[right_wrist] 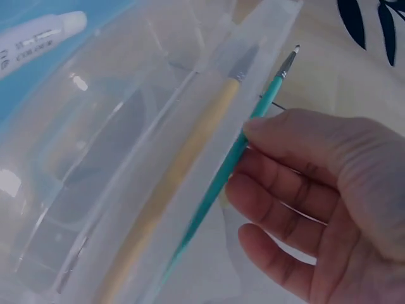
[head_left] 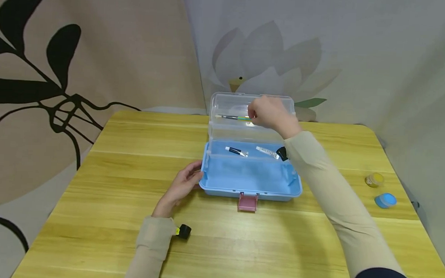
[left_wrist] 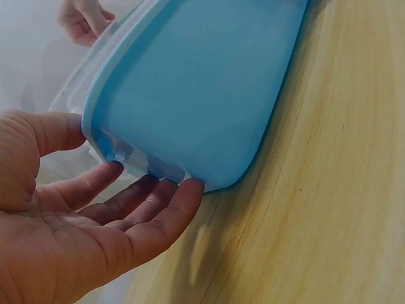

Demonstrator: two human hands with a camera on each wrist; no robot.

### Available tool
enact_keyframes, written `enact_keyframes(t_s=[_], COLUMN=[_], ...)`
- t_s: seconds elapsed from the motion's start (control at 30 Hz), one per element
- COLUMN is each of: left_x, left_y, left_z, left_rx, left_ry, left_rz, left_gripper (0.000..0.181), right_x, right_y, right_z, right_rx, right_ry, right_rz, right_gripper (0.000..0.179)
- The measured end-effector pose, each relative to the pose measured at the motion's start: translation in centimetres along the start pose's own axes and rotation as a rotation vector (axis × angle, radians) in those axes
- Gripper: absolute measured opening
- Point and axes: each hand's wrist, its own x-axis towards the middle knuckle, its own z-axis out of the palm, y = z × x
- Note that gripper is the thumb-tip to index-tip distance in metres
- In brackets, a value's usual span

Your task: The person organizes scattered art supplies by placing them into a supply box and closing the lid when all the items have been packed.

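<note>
A blue plastic box point(head_left: 250, 179) stands on the table, its clear lid point(head_left: 223, 102) tipped back. My left hand point(head_left: 184, 184) holds the box's left end, with thumb and fingertips against its edge in the left wrist view. Above the lid, my right hand point(head_left: 269, 114) pinches a green paintbrush point(right_wrist: 218, 177) between thumb and fingers. Beside it, a wooden-handled brush point(right_wrist: 183, 158) lies along the clear plastic. A dark-labelled paint tube point(head_left: 236, 151) and a white paint tube point(head_left: 267, 151) lie toward the back of the box.
On the right of the wooden table point(head_left: 114, 172) stand a small yellow jar point(head_left: 374, 180) and a small blue jar point(head_left: 386, 200). A pink latch point(head_left: 247, 203) hangs from the box's front. A patterned curtain point(head_left: 137, 50) backs the table.
</note>
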Motion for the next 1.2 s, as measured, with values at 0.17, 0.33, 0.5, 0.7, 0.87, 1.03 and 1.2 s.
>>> enact_keyframes(t_s=[0.17,0.33,0.5,0.7,0.87,1.03,1.2], left_x=[0.0,0.0,0.1,0.1,0.2,0.2,0.3], left_y=[-0.1,-0.1,-0.1,-0.1,0.0,0.0,-0.1], left_z=[0.0,0.0,0.0,0.0,-0.1,-0.1,0.0], left_rx=[0.011,0.01,0.014,0.023,0.025,0.024,0.017], left_ry=[0.003,0.003,0.002,0.005,-0.002,-0.008,-0.012], left_rz=[-0.003,0.001,0.003,-0.01,-0.009,-0.004,-0.006], left_gripper=[0.046,0.046,0.046,0.046,0.046,0.046,0.047], right_x=[0.5,1.1,1.5,1.5,1.4,1.2,0.5], right_y=[0.0,-0.1,-0.3,-0.3,-0.2,0.1,0.8], right_z=[0.5,0.7,0.9,1.2,1.2,1.1,1.0], right_rx=[0.033,0.065,0.089,0.094,0.103,0.115,0.165], right_ry=[-0.037,-0.051,-0.074,-0.087,-0.08,-0.073,-0.058], right_rz=[0.002,0.009,0.021,0.046,0.041,0.043,0.089], right_gripper=[0.011,0.009,0.009,0.008,0.01,0.009,0.009])
